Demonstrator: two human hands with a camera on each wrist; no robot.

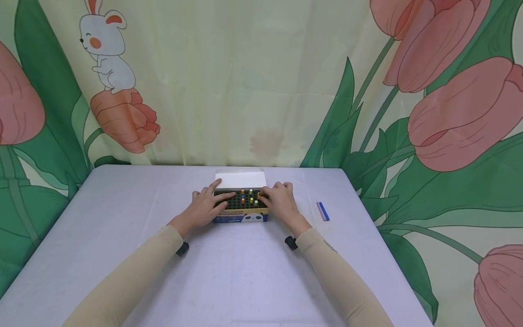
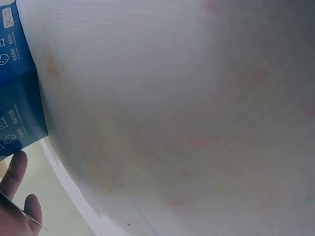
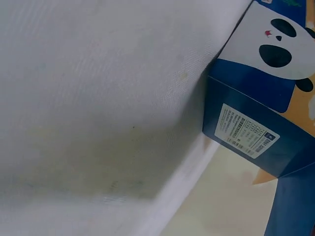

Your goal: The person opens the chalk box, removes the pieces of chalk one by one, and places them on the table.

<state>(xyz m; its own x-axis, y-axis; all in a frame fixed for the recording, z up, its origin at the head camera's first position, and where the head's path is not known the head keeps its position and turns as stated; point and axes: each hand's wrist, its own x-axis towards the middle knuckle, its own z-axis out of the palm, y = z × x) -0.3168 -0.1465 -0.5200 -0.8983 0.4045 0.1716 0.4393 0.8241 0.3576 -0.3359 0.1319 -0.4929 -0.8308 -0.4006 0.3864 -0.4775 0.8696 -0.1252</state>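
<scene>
A blue box [image 1: 234, 218] with a panda on its front stands on the table, its white lid [image 1: 241, 178] raised at the back. Inside is a dark grid of holes [image 1: 233, 200], where several coloured markers [image 1: 243, 191] stand upright with orange, yellow, blue and pale ends showing. My left hand [image 1: 203, 206] lies with fingers spread over the box's left part; in the left wrist view its fingers [image 2: 15, 174] show beside the box's end. At the right end, my right hand [image 1: 282, 203] has bent fingers that pinch a yellow-orange marker [image 1: 259, 194], mostly hidden.
Two loose markers, a blue one [image 1: 324, 211] and a purple one [image 1: 320, 211], lie side by side on the table to the right of the box. A white cloth [image 1: 245, 272] covers the table. Behind it hangs a curtain [image 1: 229, 91] printed with tulips and a rabbit.
</scene>
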